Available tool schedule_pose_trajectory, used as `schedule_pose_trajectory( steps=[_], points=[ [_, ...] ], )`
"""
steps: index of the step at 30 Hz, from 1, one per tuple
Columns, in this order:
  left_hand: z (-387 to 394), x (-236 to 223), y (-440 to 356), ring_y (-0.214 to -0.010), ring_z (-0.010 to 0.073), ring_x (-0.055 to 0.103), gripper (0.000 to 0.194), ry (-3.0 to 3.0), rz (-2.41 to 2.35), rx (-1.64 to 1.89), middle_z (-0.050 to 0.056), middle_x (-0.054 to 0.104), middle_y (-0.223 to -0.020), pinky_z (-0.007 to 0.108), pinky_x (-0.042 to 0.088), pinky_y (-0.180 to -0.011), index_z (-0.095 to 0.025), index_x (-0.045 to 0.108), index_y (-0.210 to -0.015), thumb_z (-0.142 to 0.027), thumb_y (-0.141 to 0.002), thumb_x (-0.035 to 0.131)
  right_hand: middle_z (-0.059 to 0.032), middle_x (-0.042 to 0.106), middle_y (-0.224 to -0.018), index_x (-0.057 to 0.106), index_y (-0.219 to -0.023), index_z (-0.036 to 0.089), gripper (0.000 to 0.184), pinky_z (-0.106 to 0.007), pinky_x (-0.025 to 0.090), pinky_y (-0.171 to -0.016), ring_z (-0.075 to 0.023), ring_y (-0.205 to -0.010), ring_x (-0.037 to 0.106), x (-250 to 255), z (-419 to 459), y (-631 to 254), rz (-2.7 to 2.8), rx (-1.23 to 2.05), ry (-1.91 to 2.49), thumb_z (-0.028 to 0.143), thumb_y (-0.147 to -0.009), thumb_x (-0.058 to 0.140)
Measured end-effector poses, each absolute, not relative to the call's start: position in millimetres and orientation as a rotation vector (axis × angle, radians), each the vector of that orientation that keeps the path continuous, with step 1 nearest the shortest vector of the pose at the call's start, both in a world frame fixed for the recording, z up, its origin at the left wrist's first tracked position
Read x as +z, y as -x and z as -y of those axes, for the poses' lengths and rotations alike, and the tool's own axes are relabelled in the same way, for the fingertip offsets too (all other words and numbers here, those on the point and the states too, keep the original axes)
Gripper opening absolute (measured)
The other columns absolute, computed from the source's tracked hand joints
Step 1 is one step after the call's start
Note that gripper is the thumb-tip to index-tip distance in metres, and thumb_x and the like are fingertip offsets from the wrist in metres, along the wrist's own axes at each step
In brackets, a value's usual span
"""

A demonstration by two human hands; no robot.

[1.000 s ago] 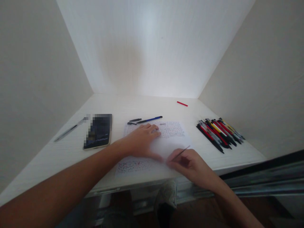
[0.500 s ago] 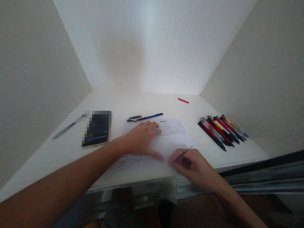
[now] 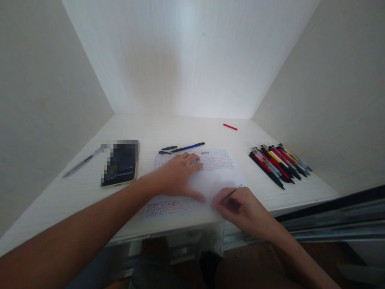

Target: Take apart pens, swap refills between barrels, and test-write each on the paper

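My left hand (image 3: pixel 179 174) lies spread and flat on a sheet of paper (image 3: pixel 218 176), with its fingers apart. Rows of small handwriting in dark and reddish ink cover the sheet's upper and lower parts; a blank band runs between them. Over the right side of the paper, my right hand (image 3: pixel 237 206) pinches a thin pen refill (image 3: pixel 229 196), dark with a pale clear upper end. Its tip is hidden by the fingers and slightly blurred. Just beyond the sheet lie a blue and black pen barrel (image 3: pixel 189 147) and two small black pen parts (image 3: pixel 169 148).
A phone (image 3: pixel 122 162) lies left of the paper, beside a clear pen (image 3: pixel 81 164). To the right is a pile of several pens (image 3: pixel 278 164). A short red strip (image 3: pixel 230 127) rests near the back wall. Side walls enclose the white desk (image 3: pixel 144 128).
The whole view has shifted slightly, with things on the desk appearing a little further left. Both hands keep nearly the same places on the paper, and the right still grips the refill.
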State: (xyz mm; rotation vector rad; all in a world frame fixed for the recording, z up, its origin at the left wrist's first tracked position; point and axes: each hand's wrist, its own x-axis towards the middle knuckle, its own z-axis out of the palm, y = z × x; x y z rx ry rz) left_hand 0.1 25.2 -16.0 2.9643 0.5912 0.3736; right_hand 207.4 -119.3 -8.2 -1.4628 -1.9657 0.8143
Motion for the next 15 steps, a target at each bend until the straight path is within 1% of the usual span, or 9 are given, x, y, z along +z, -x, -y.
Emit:
schedule_pose_trajectory(
  steps=[5, 8, 11, 15],
  points=[
    [-27, -18, -1, -0.122, 0.0352, 0.045, 0.093, -2.966, -0.580, 0.385, 0.017, 0.050, -0.135, 0.048, 0.030, -0.107, -0.016, 0.055, -0.126, -0.086, -0.065, 0.053, -0.0022, 0.069, -0.073, 0.072, -0.083, 0.020, 0.011, -0.026, 0.042, -0.053, -0.0131, -0.057, 0.056, -9, 120, -208, 1.952, 0.837, 1.446, 0.023, -0.086, 0.062],
    [-26, -17, 0, -0.124, 0.0355, 0.044, 0.094, -2.974, -0.584, 0.391, 0.017, 0.049, -0.136, 0.048, 0.029, -0.107, -0.016, 0.054, -0.127, -0.086, -0.065, 0.052, -0.0035, 0.071, -0.080, 0.073, -0.084, 0.021, 0.011, -0.028, 0.047, -0.059, -0.0157, -0.066, 0.062, -14, 119, -210, 1.817, 0.855, 1.399, 0.028, -0.086, 0.065],
    [-26, -14, 1, -0.122, 0.0352, 0.045, 0.095, -2.968, -0.589, 0.363, 0.017, 0.050, -0.135, 0.047, 0.031, -0.106, -0.016, 0.054, -0.127, -0.087, -0.064, 0.052, -0.0043, 0.073, -0.089, 0.074, -0.087, 0.023, 0.011, -0.030, 0.051, -0.067, -0.0183, -0.077, 0.066, -16, 113, -214, 1.598, 0.790, 1.393, 0.033, -0.083, 0.070],
    [-28, -10, 2, -0.121, 0.0336, 0.047, 0.098, -2.965, -0.559, 0.311, 0.016, 0.052, -0.135, 0.046, 0.031, -0.106, -0.015, 0.052, -0.131, -0.087, -0.064, 0.052, -0.0067, 0.073, -0.094, 0.075, -0.086, 0.024, 0.012, -0.035, 0.053, -0.071, -0.0212, -0.081, 0.067, -8, 91, -223, 1.523, 0.628, 1.418, 0.034, -0.082, 0.071]
  ],
)
